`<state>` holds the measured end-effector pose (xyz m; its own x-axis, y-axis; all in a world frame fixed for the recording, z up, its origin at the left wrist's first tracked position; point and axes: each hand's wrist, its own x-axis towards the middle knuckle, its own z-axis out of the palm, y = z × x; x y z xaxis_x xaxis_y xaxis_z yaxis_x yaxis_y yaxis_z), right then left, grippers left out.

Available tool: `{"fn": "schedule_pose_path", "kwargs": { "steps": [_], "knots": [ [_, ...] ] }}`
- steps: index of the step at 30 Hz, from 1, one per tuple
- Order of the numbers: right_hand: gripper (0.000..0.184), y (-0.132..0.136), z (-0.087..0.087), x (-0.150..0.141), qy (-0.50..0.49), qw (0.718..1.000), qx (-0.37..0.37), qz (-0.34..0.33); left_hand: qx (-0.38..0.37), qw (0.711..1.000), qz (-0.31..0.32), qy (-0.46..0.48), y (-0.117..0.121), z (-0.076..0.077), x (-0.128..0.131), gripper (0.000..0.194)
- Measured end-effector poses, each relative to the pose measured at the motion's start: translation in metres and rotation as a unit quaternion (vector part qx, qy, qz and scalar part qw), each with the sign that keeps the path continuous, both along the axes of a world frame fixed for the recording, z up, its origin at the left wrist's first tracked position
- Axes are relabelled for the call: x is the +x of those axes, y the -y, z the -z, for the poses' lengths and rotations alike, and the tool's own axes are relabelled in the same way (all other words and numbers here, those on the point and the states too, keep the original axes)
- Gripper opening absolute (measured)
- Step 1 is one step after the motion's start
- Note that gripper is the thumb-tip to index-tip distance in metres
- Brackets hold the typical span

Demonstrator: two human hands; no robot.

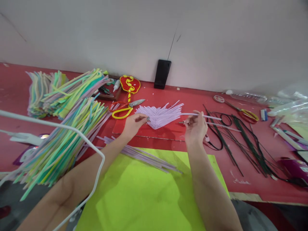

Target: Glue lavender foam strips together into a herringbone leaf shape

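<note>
One fuzzy lilac chevron (pixel 157 119) of close-laid stems lies mid-frame, long axis left to right, its V pointing toward the bottom edge. At its left end the left hand (pixel 133 124) has fingertips drawn together; on what, I cannot tell. Right of centre, the right hand (pixel 196 126) pinches one lilac stem (pixel 189 114). Two scissors flank them, left (pixel 137 102) and right (pixel 237 109); one phone (pixel 162 74) stands upper centre.

Room to pass lies above the yellow-green sheet (pixel 144 199); lilac pipe cleaners (pixel 146 157) cross its far edge, a white cable (pixel 104 157) its left.
</note>
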<state>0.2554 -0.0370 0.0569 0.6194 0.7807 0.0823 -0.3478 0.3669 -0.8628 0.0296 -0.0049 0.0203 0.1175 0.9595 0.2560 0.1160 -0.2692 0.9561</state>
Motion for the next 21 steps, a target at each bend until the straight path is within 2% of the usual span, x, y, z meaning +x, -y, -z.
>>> {"fn": "schedule_pose_path", "kwargs": {
  "steps": [4,10,13,18,21],
  "knots": [
    [0.028,0.000,-0.005,0.002,-0.027,1.000,-0.001,0.014,-0.033,0.995,-0.020,0.087,-0.008,0.001,-0.004,0.026],
    [0.034,0.003,-0.013,-0.003,-0.014,0.994,0.002,-0.108,-0.040,0.994,-0.020,0.096,-0.010,0.004,-0.004,0.027],
    [0.032,0.005,-0.012,-0.008,0.015,0.991,0.008,-0.132,-0.045,0.991,-0.018,0.128,-0.011,0.005,-0.003,0.028],
    [0.034,0.005,-0.007,-0.016,0.031,0.987,-0.015,-0.154,-0.126,0.951,0.049,0.279,-0.010,0.001,-0.003,0.037],
    [0.033,0.006,-0.002,-0.022,0.051,0.979,-0.042,-0.193,-0.166,0.933,0.102,0.303,-0.007,-0.001,-0.002,0.043]
  ]
}}
